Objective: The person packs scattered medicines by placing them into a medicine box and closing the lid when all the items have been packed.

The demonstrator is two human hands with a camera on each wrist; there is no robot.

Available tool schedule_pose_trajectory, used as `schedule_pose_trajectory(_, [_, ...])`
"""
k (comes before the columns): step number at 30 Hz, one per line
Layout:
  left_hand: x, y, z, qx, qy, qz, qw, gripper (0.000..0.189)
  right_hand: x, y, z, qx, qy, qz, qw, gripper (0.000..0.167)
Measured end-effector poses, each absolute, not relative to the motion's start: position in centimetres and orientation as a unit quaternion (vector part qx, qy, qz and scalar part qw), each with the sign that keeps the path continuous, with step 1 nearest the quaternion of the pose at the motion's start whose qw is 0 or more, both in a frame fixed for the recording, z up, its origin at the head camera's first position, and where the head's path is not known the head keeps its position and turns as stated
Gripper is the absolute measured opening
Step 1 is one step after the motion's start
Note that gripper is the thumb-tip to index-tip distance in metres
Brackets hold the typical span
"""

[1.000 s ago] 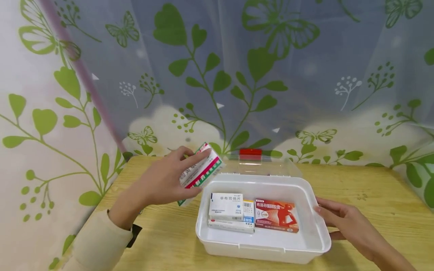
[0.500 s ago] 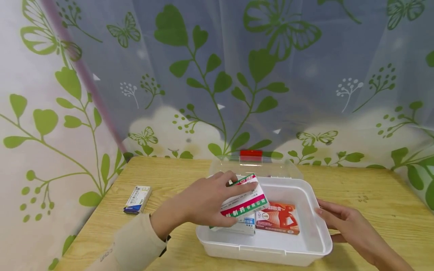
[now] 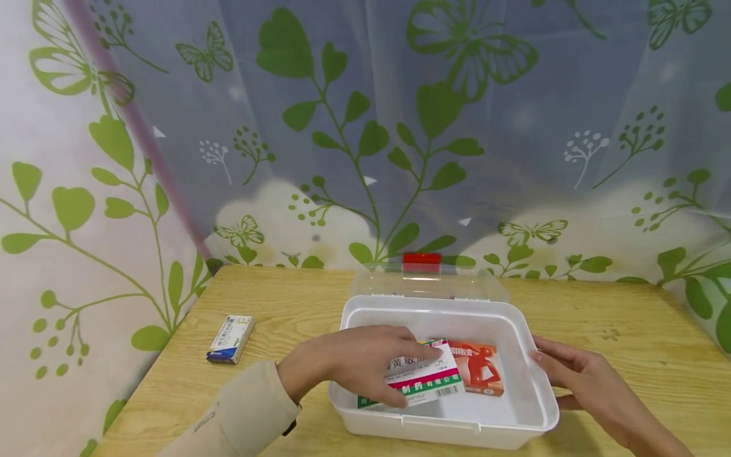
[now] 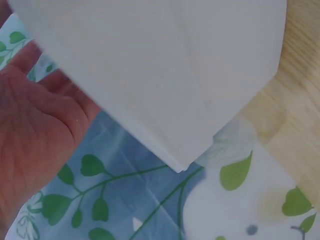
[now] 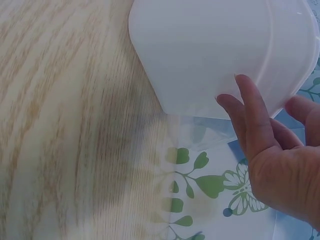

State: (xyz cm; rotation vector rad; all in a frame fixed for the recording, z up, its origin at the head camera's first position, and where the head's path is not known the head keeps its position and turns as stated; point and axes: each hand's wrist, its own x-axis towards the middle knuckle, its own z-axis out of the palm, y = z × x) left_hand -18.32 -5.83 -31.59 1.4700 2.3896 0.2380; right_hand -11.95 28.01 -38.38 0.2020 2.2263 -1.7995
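In the head view my left hand (image 3: 365, 362) is inside the white plastic storage box (image 3: 440, 434), gripping a white, green and magenta medicine box (image 3: 436, 376). The held box lies tilted low over the left part, covering the medicine boxes there. To its right a red-orange medicine box (image 3: 482, 371) lies on the bottom, partly overlapped. My right hand (image 3: 588, 377) holds the storage box's right side, thumb at the rim and fingers on the outer wall. In the right wrist view these fingers (image 5: 255, 115) lie against the wall. The left wrist view shows my left palm (image 4: 40, 120) beyond the wall.
A small white and blue medicine box (image 3: 231, 339) lies on the wooden table (image 3: 274, 292) at the left. The transparent lid (image 3: 382, 279) with a red latch (image 3: 421, 262) is folded back behind the storage box. A leaf-patterned curtain (image 3: 320, 146) hangs behind the table.
My left hand has carried the green and magenta medicine box rightward and down into the storage box. The small blue and white box at the left came into sight. My right hand stayed put.
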Motion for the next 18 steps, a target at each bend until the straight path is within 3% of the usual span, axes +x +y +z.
schedule_pose_trajectory(8, [-18.6,-5.5,-32.3,0.515,0.833,0.082,0.187,0.063,-11.9,28.0,-38.6,0.069,0.766,-0.627,0.125,0.067])
schedule_pose_trajectory(18, [-18.8,-3.7,-31.0,0.519,0.839,0.018,0.162,0.064,-11.8,28.0,-38.6,0.066,0.764,-0.630,0.124,0.067])
